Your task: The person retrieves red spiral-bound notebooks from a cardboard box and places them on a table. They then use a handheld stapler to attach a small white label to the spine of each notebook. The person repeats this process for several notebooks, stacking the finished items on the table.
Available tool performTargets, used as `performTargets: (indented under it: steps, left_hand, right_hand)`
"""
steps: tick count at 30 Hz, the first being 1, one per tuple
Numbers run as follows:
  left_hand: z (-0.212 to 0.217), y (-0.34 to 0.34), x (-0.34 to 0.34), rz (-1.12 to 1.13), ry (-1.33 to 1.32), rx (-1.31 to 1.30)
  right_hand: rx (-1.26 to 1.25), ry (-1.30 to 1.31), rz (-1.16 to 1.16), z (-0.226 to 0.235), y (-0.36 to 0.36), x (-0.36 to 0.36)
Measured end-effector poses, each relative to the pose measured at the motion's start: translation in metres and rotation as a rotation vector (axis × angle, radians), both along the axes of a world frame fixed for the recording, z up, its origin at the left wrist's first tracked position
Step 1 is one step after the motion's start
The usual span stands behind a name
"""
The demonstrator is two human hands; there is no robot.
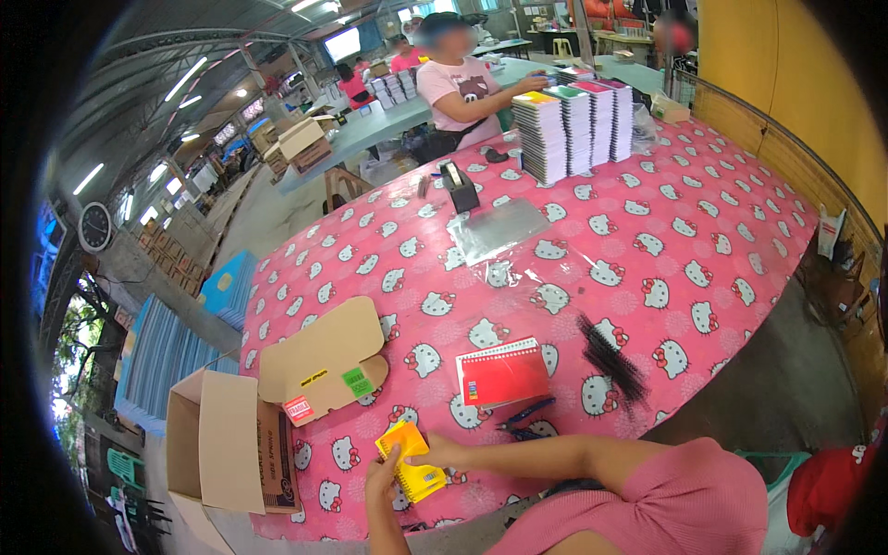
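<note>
Glossy plastic tablecloth (703, 231), matt cardboard box (231, 444) (paper notebooks (504, 372), wire-bound).

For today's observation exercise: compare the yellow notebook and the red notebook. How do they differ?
The yellow notebook is held in both hands, left hand and right hand; the red notebook lies flat on the table, untouched. The yellow one looks smaller than the red one. The yellow sits tilted at the table's near edge; the red lies farther in. Both are spiral-bound.
</note>
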State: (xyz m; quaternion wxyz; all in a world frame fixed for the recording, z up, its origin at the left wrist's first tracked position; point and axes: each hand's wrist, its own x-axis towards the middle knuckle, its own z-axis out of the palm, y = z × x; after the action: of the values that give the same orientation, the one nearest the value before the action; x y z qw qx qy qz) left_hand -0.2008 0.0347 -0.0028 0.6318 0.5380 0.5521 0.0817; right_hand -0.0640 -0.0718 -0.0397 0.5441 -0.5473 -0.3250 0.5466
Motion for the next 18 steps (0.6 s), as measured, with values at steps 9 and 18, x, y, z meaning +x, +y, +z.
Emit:
performTargets:
  steps: [9,18]
  left_hand:
    - [0.030,-0.071,0.012,0.228,-0.657,0.181]
    - [-0.021,-0.068,-0.010,0.093,-0.607,0.595]
  right_hand:
    - [0.156,0.121,-0.065,-0.024,-0.002,0.011]
    - [0.480,-0.274,-0.034,0.003,-0.016,0.018]
